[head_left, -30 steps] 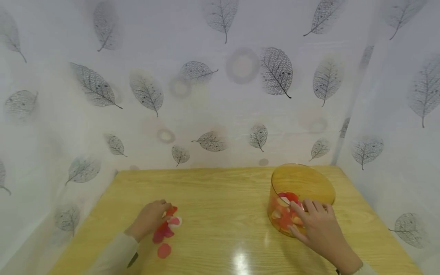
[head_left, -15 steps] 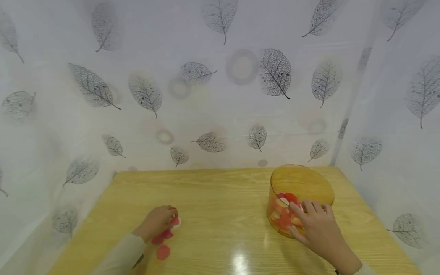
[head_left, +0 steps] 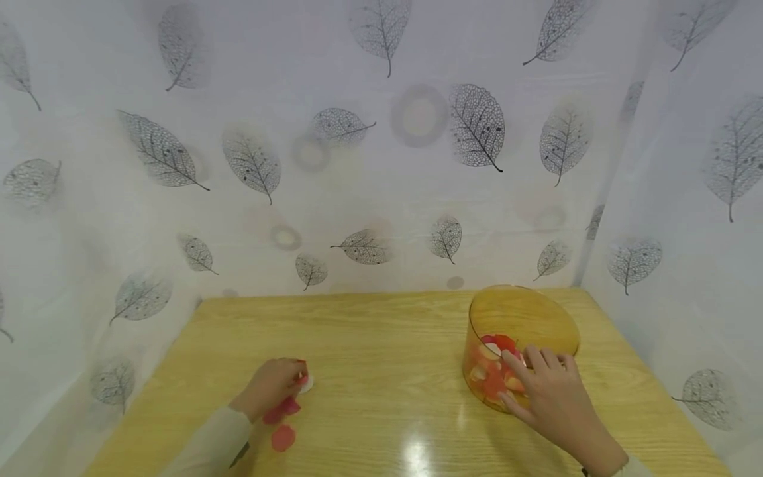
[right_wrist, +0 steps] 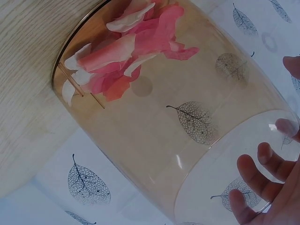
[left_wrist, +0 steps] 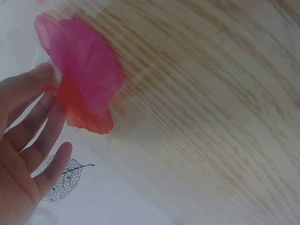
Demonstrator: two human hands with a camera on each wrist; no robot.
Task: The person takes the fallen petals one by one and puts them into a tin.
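Observation:
At the left of the head view, my left hand [head_left: 271, 386] is low over several scattered petals, with a bit of red at its fingertips. In the left wrist view its thumb and fingers pinch petals, among them a magenta petal [left_wrist: 89, 61] overlapping a red petal [left_wrist: 82, 110]. A white-and-pink petal [head_left: 306, 383] lies by the fingertips, and a round coral petal [head_left: 283, 438] lies nearer. On the right stands a clear amber container [head_left: 524, 311]. My right hand [head_left: 557, 397] holds its rim, thumb outside and fingers over the opening. Pink and white petals [right_wrist: 140, 42] lie inside it.
The wooden table [head_left: 381, 358] runs back to a pale sheet [head_left: 387, 192] printed with leaves, which also rises on both sides. Between the hands a light patch reflects off the tabletop.
My left hand has shifted slightly right and toward me, and its fingers have closed in on the red petals. My right hand and the container stay as they were.

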